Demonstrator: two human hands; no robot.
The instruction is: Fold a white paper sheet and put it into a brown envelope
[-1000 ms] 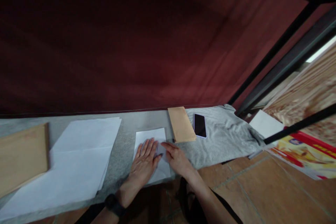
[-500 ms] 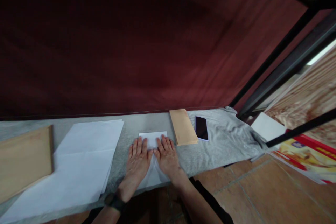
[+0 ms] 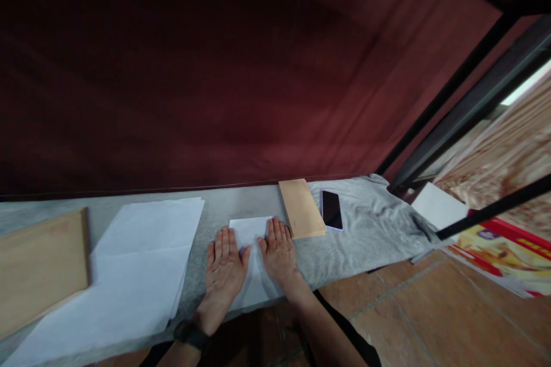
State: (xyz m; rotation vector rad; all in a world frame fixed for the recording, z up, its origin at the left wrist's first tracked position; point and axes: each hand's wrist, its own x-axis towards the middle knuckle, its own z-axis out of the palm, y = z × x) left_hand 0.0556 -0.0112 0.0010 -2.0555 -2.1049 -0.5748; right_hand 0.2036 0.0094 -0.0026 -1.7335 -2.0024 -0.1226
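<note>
At the lower centre of the frame, the person's left hand and right hand lie flat over opposite side edges of a small white paper, palms down, thumbs spread, grasping nothing. Brown envelopes lie just right of it, beside a smartphone; larger white sheets occupy the lower left.

The sheet looks plain white to me, the small envelopes tan, the phone black edged in lilac, the cloth grey, the curtain dark maroon.
</note>
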